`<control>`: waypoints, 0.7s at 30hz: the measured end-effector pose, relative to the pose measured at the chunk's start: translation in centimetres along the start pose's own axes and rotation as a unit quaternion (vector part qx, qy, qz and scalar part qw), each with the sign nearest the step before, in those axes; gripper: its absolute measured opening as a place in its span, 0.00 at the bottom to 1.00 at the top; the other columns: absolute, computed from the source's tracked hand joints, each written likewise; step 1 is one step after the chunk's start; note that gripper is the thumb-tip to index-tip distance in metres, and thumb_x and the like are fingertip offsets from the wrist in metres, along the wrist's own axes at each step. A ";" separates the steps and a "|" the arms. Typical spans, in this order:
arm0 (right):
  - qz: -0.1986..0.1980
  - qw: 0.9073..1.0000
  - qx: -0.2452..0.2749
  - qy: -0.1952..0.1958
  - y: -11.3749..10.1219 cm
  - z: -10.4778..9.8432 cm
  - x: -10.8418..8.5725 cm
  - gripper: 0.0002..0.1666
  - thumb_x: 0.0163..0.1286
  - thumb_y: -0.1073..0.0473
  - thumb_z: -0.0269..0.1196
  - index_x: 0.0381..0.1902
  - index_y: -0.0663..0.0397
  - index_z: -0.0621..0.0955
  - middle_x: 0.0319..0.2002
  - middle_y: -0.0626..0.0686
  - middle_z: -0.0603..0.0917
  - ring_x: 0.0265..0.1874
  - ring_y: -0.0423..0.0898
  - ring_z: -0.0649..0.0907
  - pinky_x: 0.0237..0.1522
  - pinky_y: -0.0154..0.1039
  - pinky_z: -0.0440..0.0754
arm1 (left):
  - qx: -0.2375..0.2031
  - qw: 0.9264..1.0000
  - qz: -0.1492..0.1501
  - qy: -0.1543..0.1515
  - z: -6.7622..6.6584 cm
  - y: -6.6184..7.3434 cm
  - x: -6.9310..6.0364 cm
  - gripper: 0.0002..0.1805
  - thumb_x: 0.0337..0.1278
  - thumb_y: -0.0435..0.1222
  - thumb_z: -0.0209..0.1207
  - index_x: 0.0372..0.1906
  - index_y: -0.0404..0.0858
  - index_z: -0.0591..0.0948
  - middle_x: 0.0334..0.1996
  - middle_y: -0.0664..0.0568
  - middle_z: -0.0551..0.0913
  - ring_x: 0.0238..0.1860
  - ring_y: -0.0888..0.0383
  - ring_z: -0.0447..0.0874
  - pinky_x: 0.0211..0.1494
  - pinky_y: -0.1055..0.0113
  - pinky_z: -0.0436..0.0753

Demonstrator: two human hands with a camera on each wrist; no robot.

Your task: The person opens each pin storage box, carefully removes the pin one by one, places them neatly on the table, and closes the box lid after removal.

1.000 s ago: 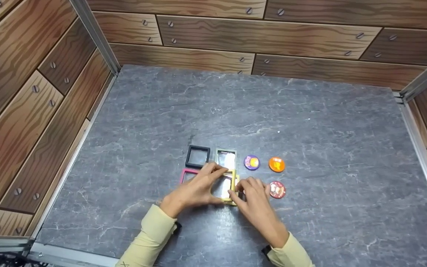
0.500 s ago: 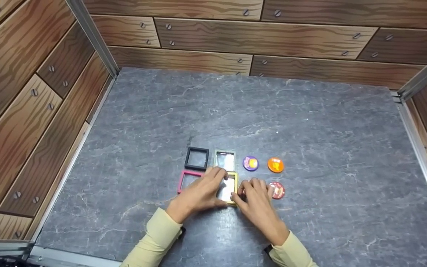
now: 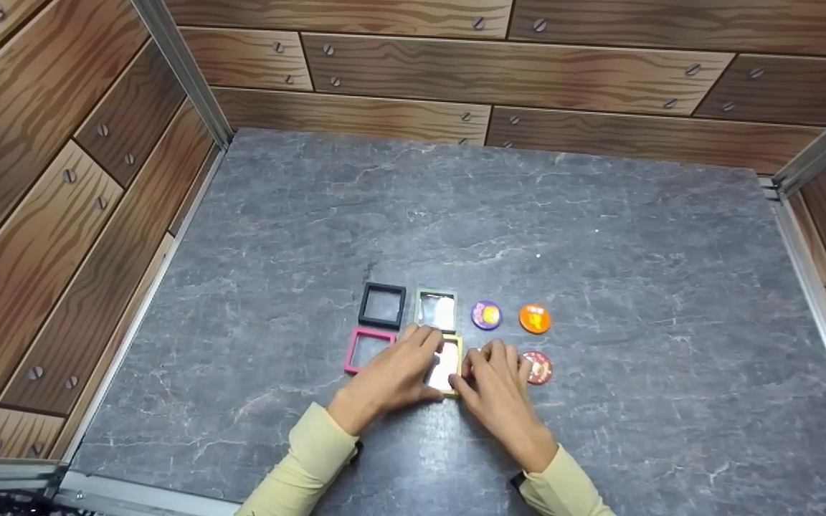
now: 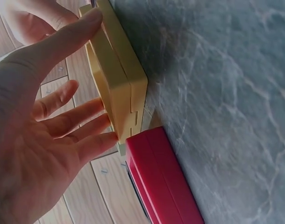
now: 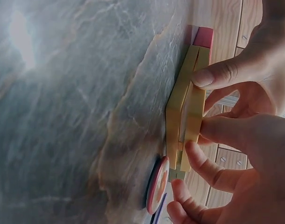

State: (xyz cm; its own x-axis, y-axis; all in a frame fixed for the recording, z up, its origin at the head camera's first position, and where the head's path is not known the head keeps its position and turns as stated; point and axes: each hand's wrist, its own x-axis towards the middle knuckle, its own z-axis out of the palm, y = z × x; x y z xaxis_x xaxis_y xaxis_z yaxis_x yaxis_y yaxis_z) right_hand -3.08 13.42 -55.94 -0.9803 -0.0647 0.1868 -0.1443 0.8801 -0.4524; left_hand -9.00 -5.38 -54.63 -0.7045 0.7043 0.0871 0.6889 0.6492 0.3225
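Note:
A yellow two-part display frame (image 3: pixel 459 351) with a clear window lies at the front of a group of square frames. My left hand (image 3: pixel 393 369) grips it, thumb along the near side and fingers at the far left. In the left wrist view, the thumb lies over the two stacked yellow halves (image 4: pixel 115 70). My right hand (image 3: pixel 500 390) holds the right edge with thumb and index finger. A narrow gap shows between the halves (image 5: pixel 195 107) in the right wrist view. Under the right hand, a round badge (image 5: pixel 158 184) is mostly hidden from the head view.
A black frame (image 3: pixel 363 306), a pale green frame (image 3: pixel 436 292) and a pink frame (image 3: pixel 349 351) adjoin the yellow one. Purple (image 3: pixel 486 315), orange (image 3: pixel 535 319) and red (image 3: pixel 539 367) badges lie to the right. Wood-patterned walls (image 3: pixel 399 61) border the grey marbled table (image 3: pixel 599 229).
The upper yellow half, earlier offset above the lower one, has come down into line with it. My left hand has shifted slightly right; the right hand has barely moved.

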 end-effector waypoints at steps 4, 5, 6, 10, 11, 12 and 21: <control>-0.002 1.000 -0.007 0.001 0.0 0.0 0.0 0.18 0.63 0.53 0.76 0.29 0.47 0.75 0.37 0.52 0.71 0.41 0.51 0.67 0.45 0.51 0.60 | -0.005 1.000 -0.001 -0.005 0.0 0.0 0.0 0.37 0.47 0.52 0.80 0.56 0.39 0.74 0.53 0.50 0.81 0.54 0.53 0.76 0.62 0.62 0.86; -0.002 1.000 -0.008 0.001 0.0 0.1 0.0 0.18 0.63 0.53 0.76 0.29 0.47 0.75 0.38 0.52 0.71 0.42 0.51 0.67 0.45 0.51 0.60 | -0.005 1.000 -0.001 -0.005 0.0 0.0 0.0 0.37 0.47 0.52 0.80 0.56 0.39 0.74 0.53 0.50 0.81 0.54 0.53 0.76 0.62 0.62 0.86; -0.003 1.000 -0.009 0.001 -0.1 0.1 -0.1 0.18 0.63 0.53 0.76 0.29 0.48 0.75 0.38 0.53 0.71 0.42 0.52 0.67 0.45 0.51 0.61 | -0.005 1.000 0.000 -0.006 0.0 0.0 0.0 0.38 0.47 0.52 0.80 0.56 0.39 0.74 0.53 0.50 0.81 0.54 0.53 0.76 0.62 0.62 0.86; -0.004 1.000 -0.012 0.001 -0.1 0.0 0.0 0.18 0.63 0.53 0.76 0.29 0.48 0.75 0.39 0.53 0.71 0.42 0.52 0.67 0.45 0.52 0.61 | -0.007 1.000 0.001 -0.004 0.0 0.1 -0.1 0.37 0.47 0.52 0.80 0.56 0.39 0.74 0.53 0.50 0.81 0.54 0.53 0.76 0.62 0.62 0.86; -0.004 1.000 -0.014 0.000 -0.1 0.0 0.0 0.19 0.62 0.53 0.76 0.29 0.48 0.75 0.39 0.53 0.71 0.42 0.52 0.67 0.45 0.52 0.61 | -0.008 1.000 0.003 -0.004 0.1 0.1 0.0 0.37 0.47 0.52 0.80 0.56 0.39 0.74 0.52 0.50 0.81 0.54 0.53 0.76 0.62 0.62 0.86; -0.005 1.000 -0.017 0.000 -0.1 -0.1 0.0 0.19 0.62 0.53 0.77 0.28 0.48 0.75 0.39 0.53 0.70 0.42 0.52 0.66 0.44 0.52 0.61 | -0.008 1.000 0.003 -0.004 0.1 0.1 -0.1 0.37 0.47 0.51 0.80 0.56 0.39 0.74 0.52 0.50 0.81 0.54 0.53 0.76 0.62 0.62 0.86; -0.009 1.000 -0.026 -0.005 -0.2 -0.2 0.2 0.19 0.62 0.53 0.76 0.27 0.49 0.75 0.41 0.54 0.70 0.43 0.53 0.66 0.44 0.52 0.61 | 0.002 1.000 0.013 -0.005 -0.1 0.3 0.0 0.36 0.48 0.51 0.79 0.55 0.38 0.74 0.52 0.49 0.81 0.55 0.52 0.77 0.64 0.61 0.85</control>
State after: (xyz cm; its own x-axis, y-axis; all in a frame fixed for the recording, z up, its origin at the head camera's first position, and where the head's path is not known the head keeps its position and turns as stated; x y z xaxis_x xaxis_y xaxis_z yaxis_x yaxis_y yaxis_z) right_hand -3.24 13.36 -55.63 -0.9789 -0.0855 0.1856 -0.1553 0.9016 -0.4037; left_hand -8.87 -5.20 -54.49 -0.6852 0.7232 0.0864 0.7072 0.6323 0.3163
